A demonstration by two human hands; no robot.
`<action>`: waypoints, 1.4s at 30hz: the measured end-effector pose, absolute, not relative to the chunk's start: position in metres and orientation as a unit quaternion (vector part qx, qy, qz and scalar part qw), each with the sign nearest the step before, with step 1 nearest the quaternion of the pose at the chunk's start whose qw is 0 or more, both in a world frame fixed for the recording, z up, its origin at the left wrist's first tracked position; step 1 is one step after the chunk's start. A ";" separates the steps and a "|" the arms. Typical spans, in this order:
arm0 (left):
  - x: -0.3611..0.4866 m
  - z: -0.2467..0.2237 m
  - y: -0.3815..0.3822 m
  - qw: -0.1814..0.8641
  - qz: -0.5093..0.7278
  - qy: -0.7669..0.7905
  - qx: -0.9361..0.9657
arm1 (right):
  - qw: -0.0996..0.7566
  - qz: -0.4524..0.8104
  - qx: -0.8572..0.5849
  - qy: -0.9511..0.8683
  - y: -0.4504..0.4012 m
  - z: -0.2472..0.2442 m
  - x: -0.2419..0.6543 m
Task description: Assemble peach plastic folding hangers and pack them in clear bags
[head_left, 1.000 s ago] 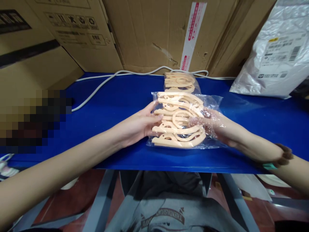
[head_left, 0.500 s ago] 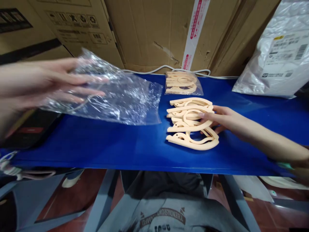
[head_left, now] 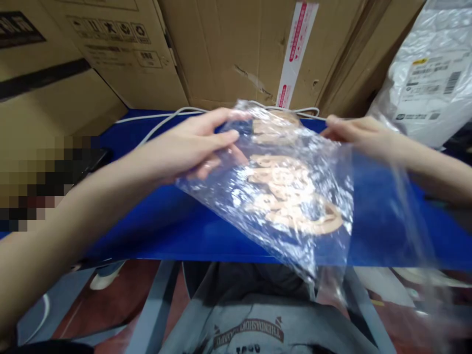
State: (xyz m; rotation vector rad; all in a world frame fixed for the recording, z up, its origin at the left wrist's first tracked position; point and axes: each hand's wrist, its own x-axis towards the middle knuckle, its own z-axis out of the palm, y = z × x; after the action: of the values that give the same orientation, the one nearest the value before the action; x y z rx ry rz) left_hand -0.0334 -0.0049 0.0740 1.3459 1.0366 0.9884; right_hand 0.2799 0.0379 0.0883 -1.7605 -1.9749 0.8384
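Observation:
My left hand (head_left: 210, 142) grips a clear plastic bag (head_left: 228, 182) by its left part, thumb on top. The bag spreads rightward over the table and hangs past the front edge. Beneath the film, a stack of cream folding hangers (head_left: 280, 184) shows through, lying on the blue tabletop. My right hand (head_left: 350, 132) is at the bag's upper right edge, fingers pinched together on the film. Sheer plastic also trails below the right wrist, blurred. Behind the loose hangers lies a second bagged set of hangers (head_left: 275, 125), partly covered by the film.
Cardboard boxes (head_left: 228, 49) line the back of the blue table (head_left: 155, 236). A white cable (head_left: 162, 123) runs along their base. At the right back stands a white parcel bag (head_left: 427, 93) with a label. A dark object (head_left: 90, 164) is at the left, partly pixelated.
The left hand has carried the plastic bag rightward, over the hangers. My right hand has let go of the hangers and moved up and back to the bag's edge.

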 end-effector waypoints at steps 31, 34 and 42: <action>0.027 0.007 0.158 0.256 0.286 0.643 0.663 | -0.176 -0.264 -0.634 -0.705 0.034 0.046 0.442; 0.032 0.011 0.163 0.320 0.325 0.621 0.638 | -0.162 -0.339 -0.616 -0.692 0.027 0.052 0.431; 0.062 0.024 0.151 0.563 0.445 0.492 0.493 | 0.078 -0.210 -0.497 -0.838 0.023 0.069 0.328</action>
State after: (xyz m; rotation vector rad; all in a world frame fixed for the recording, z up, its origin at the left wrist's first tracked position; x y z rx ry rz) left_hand 0.0615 0.1509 0.0239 1.1595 1.1594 1.0475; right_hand 0.3277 0.0232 0.0689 -1.4894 -2.5095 -0.6280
